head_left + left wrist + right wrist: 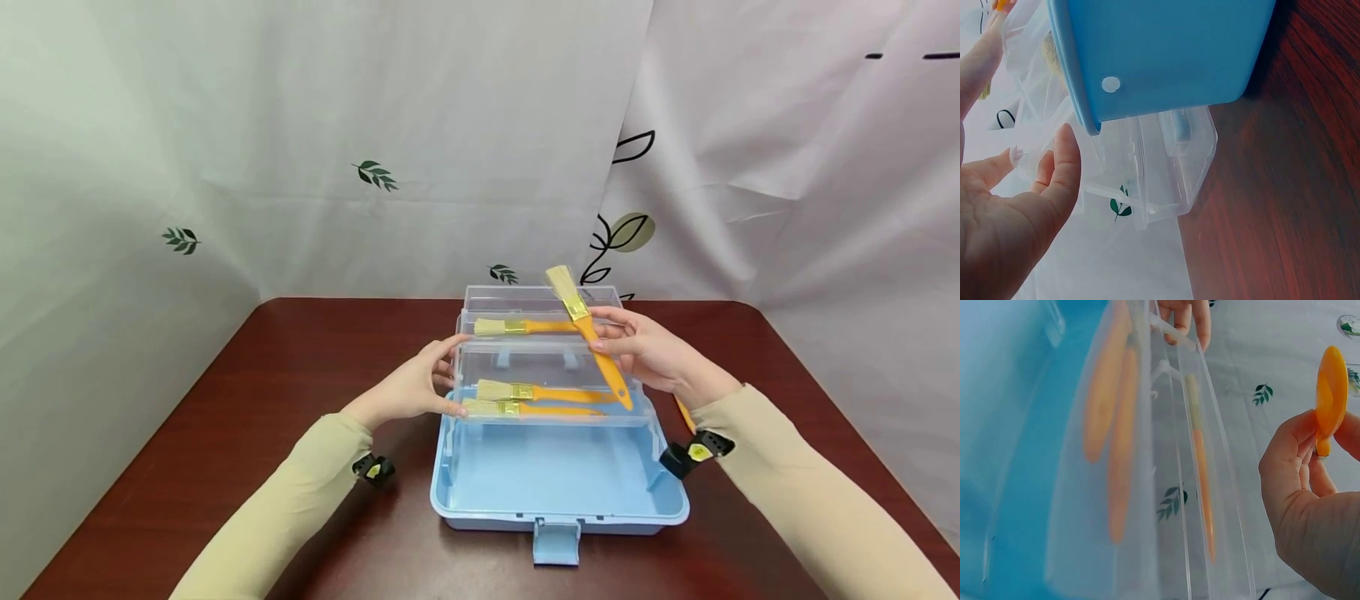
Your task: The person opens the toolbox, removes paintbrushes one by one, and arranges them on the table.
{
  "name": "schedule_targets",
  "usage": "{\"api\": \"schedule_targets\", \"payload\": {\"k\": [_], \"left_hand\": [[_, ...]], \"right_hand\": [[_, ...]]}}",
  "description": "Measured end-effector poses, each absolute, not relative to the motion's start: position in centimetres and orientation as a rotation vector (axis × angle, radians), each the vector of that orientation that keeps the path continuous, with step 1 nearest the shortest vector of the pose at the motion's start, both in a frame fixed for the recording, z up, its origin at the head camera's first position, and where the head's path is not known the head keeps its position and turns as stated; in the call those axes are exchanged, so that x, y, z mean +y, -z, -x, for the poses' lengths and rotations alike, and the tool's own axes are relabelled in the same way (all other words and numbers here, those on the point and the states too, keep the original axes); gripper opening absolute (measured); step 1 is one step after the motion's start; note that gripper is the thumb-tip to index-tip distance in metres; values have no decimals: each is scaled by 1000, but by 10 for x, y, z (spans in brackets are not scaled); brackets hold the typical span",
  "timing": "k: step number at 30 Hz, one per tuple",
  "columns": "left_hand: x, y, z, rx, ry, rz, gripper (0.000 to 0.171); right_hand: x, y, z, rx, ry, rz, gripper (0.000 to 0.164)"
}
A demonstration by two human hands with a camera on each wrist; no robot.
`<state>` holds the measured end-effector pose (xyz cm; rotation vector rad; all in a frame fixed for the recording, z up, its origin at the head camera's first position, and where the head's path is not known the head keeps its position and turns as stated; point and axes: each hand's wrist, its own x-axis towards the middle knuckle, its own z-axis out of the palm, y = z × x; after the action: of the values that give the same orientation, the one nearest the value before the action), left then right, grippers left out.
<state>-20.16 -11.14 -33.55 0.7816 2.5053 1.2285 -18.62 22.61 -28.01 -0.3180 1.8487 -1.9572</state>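
In the head view, my right hand [651, 350] pinches an orange-handled paintbrush [600, 354] by its handle, bristles tilted up to the left, above the clear trays. In the right wrist view that brush's handle [1331, 394] stands out from the fingers. My left hand [412, 383] holds the left end of the clear trays, thumb at the lower tray [517, 362] and index finger by the upper one. Two paintbrushes [558, 393] lie side by side in the lower tray; another brush [551, 327] lies in the upper tray. The trays stand raised over a blue toolbox [555, 475].
The toolbox's clear lid [540, 293] stands raised behind the trays. Its blue latch [557, 543] hangs down in front. Part of an orange handle [685, 414] shows on the dark red table [330, 358] beside the right wrist. A white curtain [420, 100] hangs behind.
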Motion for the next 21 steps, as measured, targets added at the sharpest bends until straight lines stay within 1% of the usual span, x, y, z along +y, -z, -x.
{"api": "schedule_targets", "payload": {"k": [5,8,14,18,21], "left_hand": [[-111,336,202,2506,-1226,-791,102],[-111,336,202,2502,-1229,-799,102],[-112,335,199,2504,-1241,-789,101],[-112,335,198,2501,-1239,-773,101],[-111,335,199,2500,-1237,-781,101]], "right_hand": [[242,286,179,1777,2003,349,44],[249,289,177,1729,2038,359,39],[260,294,174,1662,2063,435,35],[269,301,173,1642,2070,499,36],[278,305,171,1635,2090,493,36]]}}
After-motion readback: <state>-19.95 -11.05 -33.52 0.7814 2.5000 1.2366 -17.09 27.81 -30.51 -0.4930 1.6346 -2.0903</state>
